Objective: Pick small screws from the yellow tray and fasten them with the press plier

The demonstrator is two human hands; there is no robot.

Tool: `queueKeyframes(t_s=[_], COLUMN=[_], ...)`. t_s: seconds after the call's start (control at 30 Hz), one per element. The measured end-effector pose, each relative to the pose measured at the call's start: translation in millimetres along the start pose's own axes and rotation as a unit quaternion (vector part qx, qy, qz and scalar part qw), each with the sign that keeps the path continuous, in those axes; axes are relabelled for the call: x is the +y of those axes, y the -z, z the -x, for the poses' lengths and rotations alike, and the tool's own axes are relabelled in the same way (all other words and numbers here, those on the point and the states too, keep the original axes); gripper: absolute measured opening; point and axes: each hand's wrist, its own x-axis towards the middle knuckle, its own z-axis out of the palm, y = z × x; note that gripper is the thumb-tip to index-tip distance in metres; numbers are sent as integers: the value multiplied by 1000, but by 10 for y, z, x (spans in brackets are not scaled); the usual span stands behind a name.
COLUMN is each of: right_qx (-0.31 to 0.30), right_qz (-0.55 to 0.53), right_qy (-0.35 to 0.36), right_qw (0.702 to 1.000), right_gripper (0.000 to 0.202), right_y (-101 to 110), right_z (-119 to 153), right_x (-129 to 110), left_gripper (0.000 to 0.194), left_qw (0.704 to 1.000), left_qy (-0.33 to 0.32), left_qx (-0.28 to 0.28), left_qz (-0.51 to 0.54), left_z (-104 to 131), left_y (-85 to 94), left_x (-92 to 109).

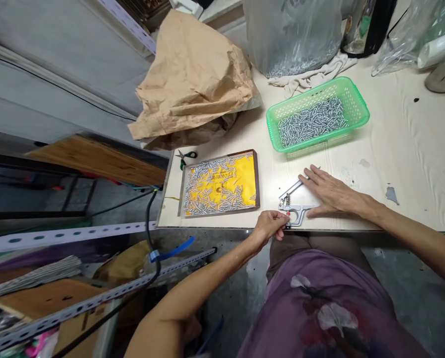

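A grey metal snap-press plier (300, 211) with a coil spring and a long lever lies on the table near its front edge. My left hand (270, 224) is closed in a pinch at the plier's jaw end, next to a small red part. Whatever its fingertips hold is hidden. Flat and with fingers stretched out, my right hand (330, 193) rests over the lever's far end, its thumb by the lower handle. Left of the plier, a shallow tray (258, 186) with a yellow bottom holds many small silver metal pieces (229, 204), scattered mostly along its left and lower parts.
A green plastic basket (363, 112) with a heap of similar silver pieces stands beyond my hands. Behind the tray are scissors (185, 158) and a crumpled brown paper bag (196, 74). A clear plastic bag (293, 40), a cloth (315, 77) and a jar (444, 72) stand farther back.
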Motion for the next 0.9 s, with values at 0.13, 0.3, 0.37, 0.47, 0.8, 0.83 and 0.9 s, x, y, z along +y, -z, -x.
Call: queueKeyframes(t_s=[0.13, 0.3, 0.37, 0.47, 0.8, 0.83, 0.9], right_qx=[-8, 6, 10, 2, -1, -2, -6], right_qz=[-6, 20, 37, 59, 84, 81, 75], right_qy=[13, -12, -31, -36, -27, -30, -37], right_qw=[1000, 1000, 999, 998, 996, 996, 996], right_gripper=[102, 98, 95, 86, 49, 47, 45], right_y=[-40, 16, 55, 112, 200, 197, 186], right_z=[109, 124, 130, 134, 158, 164, 172], right_x=[56, -27, -78, -141, -240, -248, -266], left_gripper=[13, 14, 15, 16, 23, 23, 19], left_qw=[1000, 1000, 1000, 1000, 988, 976, 921], left_qy=[-2, -5, -5, -4, -69, -123, -269], left_qx=[2, -2, 2, 6, 28, 60, 132], left_qz=[-8, -13, -14, -23, -134, -170, -248], left_z=[-25, -6, 12, 32, 67, 68, 51], left_y=[5, 8, 3, -13, 31, 46, 54], left_x=[-27, -34, -22, -1, -48, -62, -75])
